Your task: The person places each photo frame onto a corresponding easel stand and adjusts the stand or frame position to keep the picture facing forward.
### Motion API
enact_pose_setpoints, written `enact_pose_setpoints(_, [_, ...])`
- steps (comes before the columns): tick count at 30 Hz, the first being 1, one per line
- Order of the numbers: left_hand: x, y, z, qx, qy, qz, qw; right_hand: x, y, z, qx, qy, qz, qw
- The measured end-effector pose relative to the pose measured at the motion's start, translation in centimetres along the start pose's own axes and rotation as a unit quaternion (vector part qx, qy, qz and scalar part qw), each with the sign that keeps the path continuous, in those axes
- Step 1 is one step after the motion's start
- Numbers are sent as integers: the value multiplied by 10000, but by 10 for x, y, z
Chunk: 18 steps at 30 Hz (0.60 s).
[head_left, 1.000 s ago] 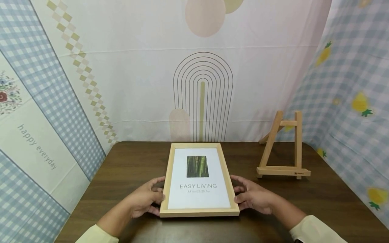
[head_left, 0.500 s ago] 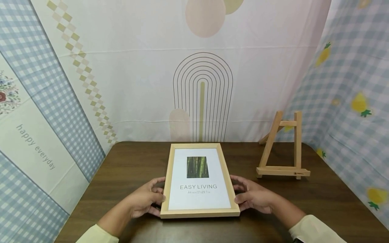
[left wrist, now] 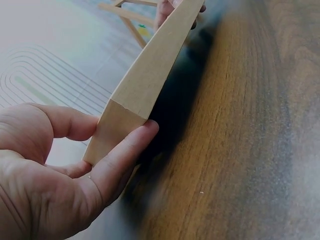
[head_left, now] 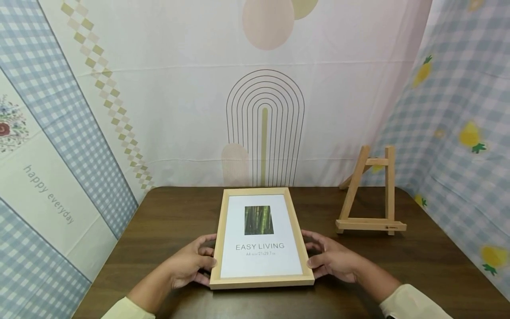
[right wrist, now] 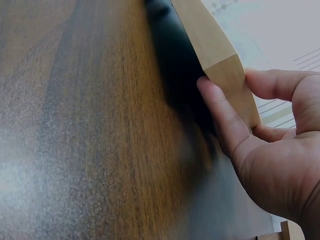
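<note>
A light wood picture frame (head_left: 261, 282) lies face up at the middle of the table, with a white insert reading "EASY LIVING" and a small bamboo photo. My left hand (head_left: 193, 261) grips its left side near the front corner. At the opposite side, my right hand (head_left: 332, 259) holds the front right corner the same way. In the left wrist view, the thumb is on the upper edge and a finger lies along the lower edge of the frame (left wrist: 155, 70). The right wrist view shows a dark gap between the frame (right wrist: 210, 35) and the tabletop.
A small wooden easel (head_left: 370, 224) stands to the right on the dark wood table (head_left: 167, 212). Behind the table hangs a pale patterned cloth (head_left: 187, 110), and checked cloths (head_left: 458, 177) close in both sides.
The frame's near edge sits very slightly lower in the head view. Both hands keep their hold on the frame, and the easel stays put.
</note>
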<state>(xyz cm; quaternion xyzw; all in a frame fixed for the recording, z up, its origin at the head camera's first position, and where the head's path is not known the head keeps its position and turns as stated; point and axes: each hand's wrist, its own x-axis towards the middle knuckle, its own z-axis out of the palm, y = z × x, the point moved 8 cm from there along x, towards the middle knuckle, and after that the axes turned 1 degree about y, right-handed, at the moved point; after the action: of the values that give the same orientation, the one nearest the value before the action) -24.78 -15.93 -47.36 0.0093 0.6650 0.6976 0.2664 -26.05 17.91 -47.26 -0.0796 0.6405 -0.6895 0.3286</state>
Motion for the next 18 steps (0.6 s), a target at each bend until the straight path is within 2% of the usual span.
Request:
enact_pose_setpoints(9, [0,2,2,-12,-82,172,9998,-1,2,-1,12,107,-69,9999])
enact_pose_setpoints(18, [-1,7,2,44,-39,383,9992,-3,-4,-2,-97,423,-171,9989])
